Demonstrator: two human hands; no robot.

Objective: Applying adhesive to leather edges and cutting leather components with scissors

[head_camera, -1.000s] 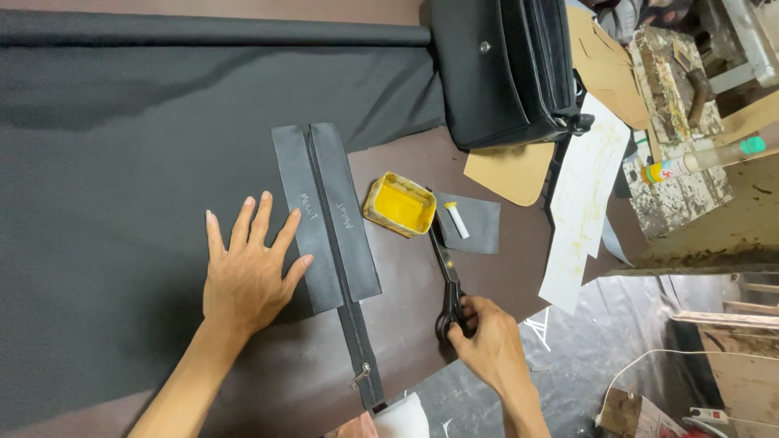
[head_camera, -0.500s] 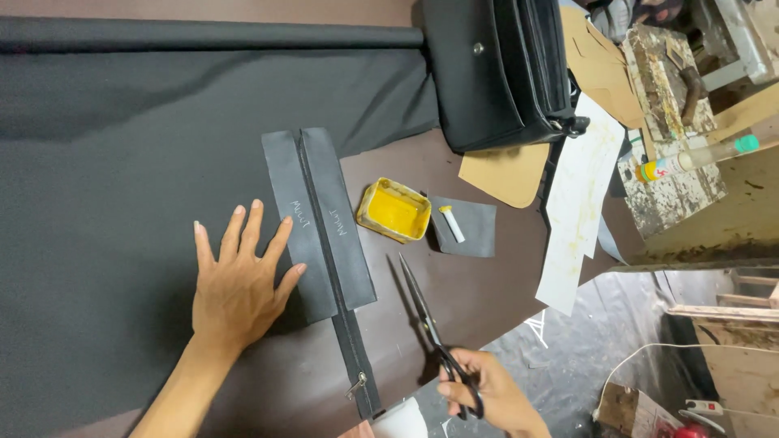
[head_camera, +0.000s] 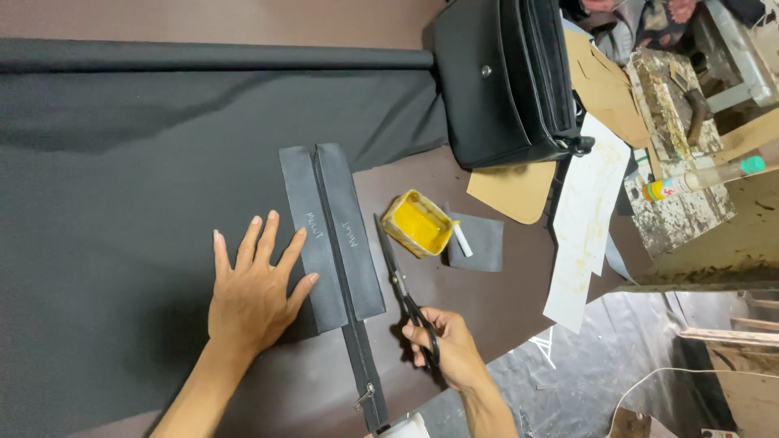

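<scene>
The left hand [head_camera: 253, 298] lies flat with its fingers spread, palm down on the black fabric [head_camera: 122, 243] that covers most of the table [head_camera: 503, 300], and its fingertips reach the left edge of the zipper panel [head_camera: 331, 235]. That panel is two long grey-black strips joined along a dark zipper that runs down the middle; each strip carries a small chalk marking near its centre. Below the strips the zipper tape goes on as a narrow black tail toward the person, with a small metal pull [head_camera: 363, 397] close to its end, between the two wrists.

The right hand [head_camera: 446, 347] is closed around the black handles of a pair of scissors [head_camera: 402, 284], fingers through the loops. The blades point away from the person, just beside the right edge of the panel; they look nearly together, though I cannot tell for certain.

Just beyond the scissor tips sits a small yellow tub [head_camera: 417, 225], with a dark fabric square [head_camera: 480, 243] and a white stick [head_camera: 460, 239] touching it on the far side. Farther out from the right hand lie tan card pieces [head_camera: 513, 191], white paper strips [head_camera: 586, 219] and a black bag [head_camera: 503, 77].
</scene>
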